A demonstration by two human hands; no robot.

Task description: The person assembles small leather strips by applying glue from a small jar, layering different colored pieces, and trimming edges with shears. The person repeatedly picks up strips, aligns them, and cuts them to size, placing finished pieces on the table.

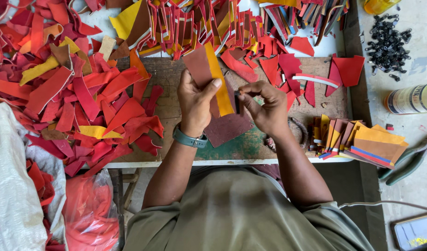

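Observation:
My left hand (195, 100) holds up a flat leather piece (208, 69), brown on the left and yellow on the right, with the thumb pressed across it. My right hand (265, 107) pinches a small dark part (237, 101) against the piece's lower right edge. Both hands hover over a wooden work board (171, 76) with a dark red leather sheet (229, 128) lying on it. A green watch sits on my left wrist.
Red, orange and yellow leather scraps (69, 88) cover the left side. Striped cut strips (199, 25) lie at the back. A stack of finished pieces (362, 142) sits right. Small black parts (387, 44), a can (411, 98), pliers (411, 160) and a phone (415, 232) lie far right.

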